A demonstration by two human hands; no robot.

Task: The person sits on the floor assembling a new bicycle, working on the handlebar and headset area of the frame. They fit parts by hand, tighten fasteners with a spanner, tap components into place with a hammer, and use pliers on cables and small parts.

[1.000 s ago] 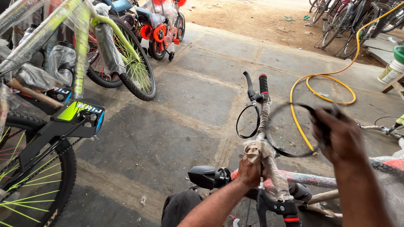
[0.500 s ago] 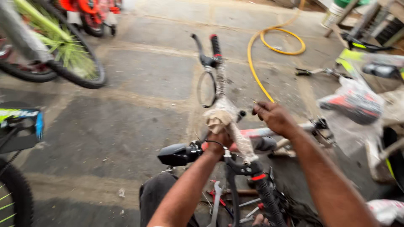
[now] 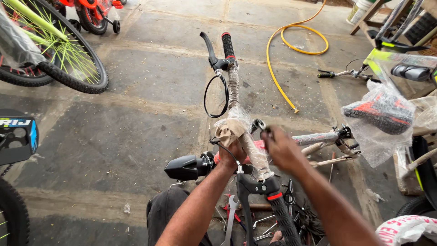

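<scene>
A bicycle handlebar wrapped in clear plastic and brown paper runs from a far black-and-red grip to a near grip. My left hand grasps the wrapped stem at the bar's middle, beside a black front lamp. My right hand pinches a small metal part at the end of a black cable, just right of the stem. A loop of black cable hangs from the far brake lever.
A green-spoked wheel stands at far left, a red children's bike beyond it. A yellow hose lies on the stone floor. A plastic-wrapped saddle sits at right. Spanners lie below the bar.
My view has swung and closed in on the handlebar. My right hand, earlier raised holding the cable loop, has come down to the stem. My left hand has stayed on the stem.
</scene>
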